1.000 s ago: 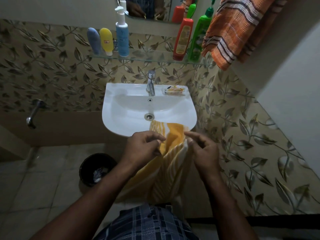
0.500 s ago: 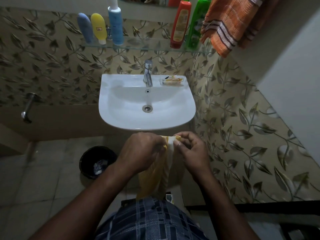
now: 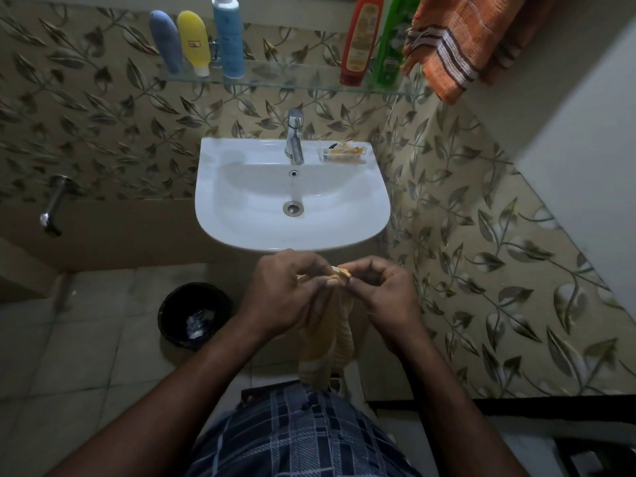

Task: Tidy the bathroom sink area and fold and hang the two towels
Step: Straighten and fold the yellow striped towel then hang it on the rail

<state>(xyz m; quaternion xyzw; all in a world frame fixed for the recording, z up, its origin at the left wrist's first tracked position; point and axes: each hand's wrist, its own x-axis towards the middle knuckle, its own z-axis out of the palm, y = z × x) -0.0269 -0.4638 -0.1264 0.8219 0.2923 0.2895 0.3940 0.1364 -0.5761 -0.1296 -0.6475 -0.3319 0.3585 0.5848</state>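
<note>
Pinching the yellow towel (image 3: 327, 325) between left hand (image 3: 282, 297) and right hand (image 3: 385, 297), you face the sink (image 3: 241, 215); black bin (image 3: 194, 315) below left, orange towel (image 3: 457, 46) hanging upper right.

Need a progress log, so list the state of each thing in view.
yellow towel: bunched, hanging from both hands, not hung.
orange towel: hanging, upper right.
left hand: pinching yellow towel's top.
right hand: pinching yellow towel's top.
tap: no water running.
bin: open, litter inside.
</note>
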